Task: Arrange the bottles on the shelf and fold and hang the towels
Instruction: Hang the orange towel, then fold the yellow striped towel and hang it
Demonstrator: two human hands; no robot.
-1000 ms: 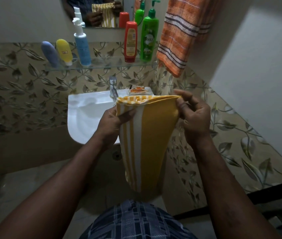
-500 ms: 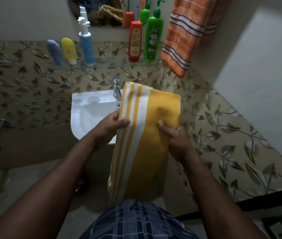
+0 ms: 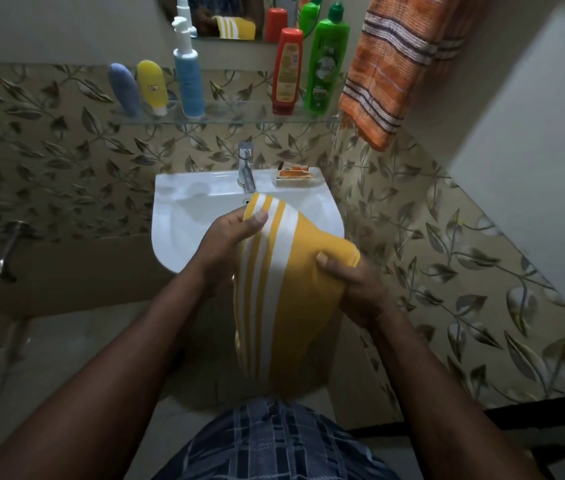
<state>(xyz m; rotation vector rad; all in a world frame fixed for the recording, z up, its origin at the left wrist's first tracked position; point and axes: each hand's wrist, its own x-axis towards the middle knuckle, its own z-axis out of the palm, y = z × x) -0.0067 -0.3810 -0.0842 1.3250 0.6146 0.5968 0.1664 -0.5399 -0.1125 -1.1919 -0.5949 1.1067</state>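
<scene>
A folded yellow towel with white stripes hangs between my hands in front of the sink. My left hand grips its upper left corner, thumb on top. My right hand holds its right edge, thumb pressed onto the cloth. On the glass shelf stand a blue tube, a yellow tube, a blue pump bottle, a red bottle and a green pump bottle. An orange striped towel hangs at the upper right.
A white sink with a chrome tap sits below the shelf, with a soap dish on its rim. A mirror is above the shelf. A wall tap sticks out at the left. Tiled walls close the right side.
The towel's top has come down and toward me, from level with the tap to over the sink bowl. My right hand shifted from the top corner to the right edge.
</scene>
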